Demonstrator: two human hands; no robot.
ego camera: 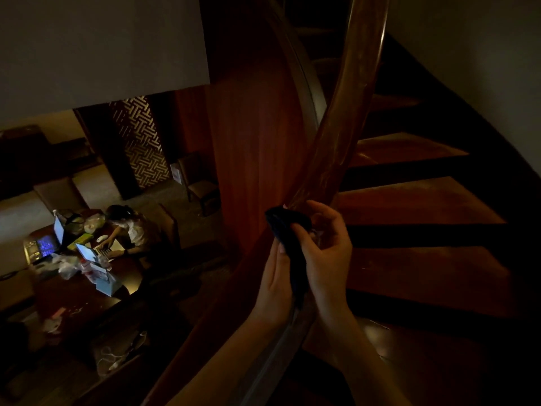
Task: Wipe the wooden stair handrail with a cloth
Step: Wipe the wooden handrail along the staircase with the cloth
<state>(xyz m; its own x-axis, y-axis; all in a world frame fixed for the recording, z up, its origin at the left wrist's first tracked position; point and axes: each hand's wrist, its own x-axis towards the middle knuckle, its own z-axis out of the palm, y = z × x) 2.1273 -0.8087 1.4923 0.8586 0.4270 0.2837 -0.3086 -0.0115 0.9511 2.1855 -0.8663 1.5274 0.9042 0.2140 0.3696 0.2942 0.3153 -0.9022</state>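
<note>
Fingers (297,230) of your right hand (325,253) pinch the dark blue cloth (288,221), left hand (275,273) flat beside, apparently readying it; next press it along the curved reddish wooden handrail (351,127).

dim, warm-toned view; laptop screens (59,230) glow brightest, a thin glare streaks the handrail (361,83), stair treads (415,200) fall into shadow, edges bow.
</note>
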